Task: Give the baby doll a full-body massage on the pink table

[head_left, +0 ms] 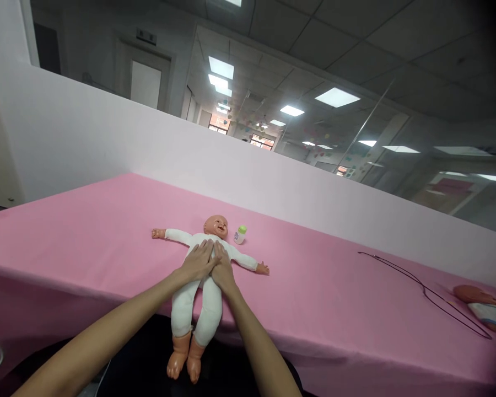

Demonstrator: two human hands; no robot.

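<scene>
A baby doll [182,309] in a white suit lies on its back on the pink-covered table [314,286], arms spread and head toward the wall. Its lower legs hang past the near edge. My left hand [198,261] rests flat on the doll's chest and belly, fingers stretched toward its head. Beside it, my right hand [222,264] lies the same way, and the two hands touch. Neither hand grips anything. By the doll's head stands a small clear bottle [240,236] with a green cap.
To the right, a thin dark cord [424,286] lies looped on the cloth. A second doll [475,298] is at the far right, partly blurred. A low white wall [248,176] with glass above it runs behind the table.
</scene>
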